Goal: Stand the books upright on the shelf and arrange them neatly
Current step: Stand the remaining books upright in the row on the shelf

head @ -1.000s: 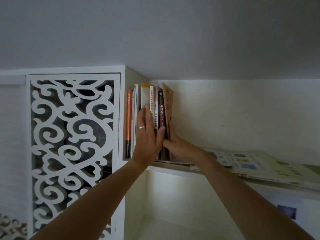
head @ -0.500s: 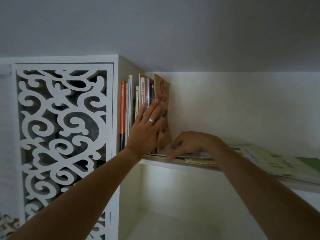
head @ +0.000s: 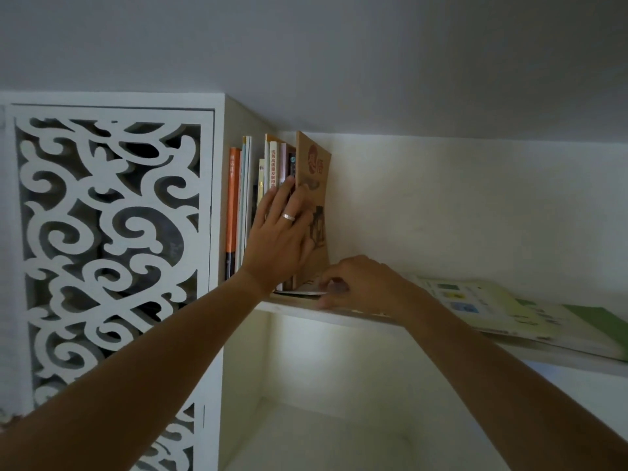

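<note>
2 hands at the shelf (head: 339,312), left hand (head: 282,237) flat against brown book (head: 314,171), right hand (head: 360,280) pinching flat book (head: 306,289) beneath.

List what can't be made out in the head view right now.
- Lower spines of the standing books: covered by the left hand.
- What the right hand grips, if anything: fingertips hidden behind its knuckles.
- Flat books: cut off by the right frame edge.
- Spine text: too small and dim to read.
- Space behind the fretwork panel: dark.
</note>
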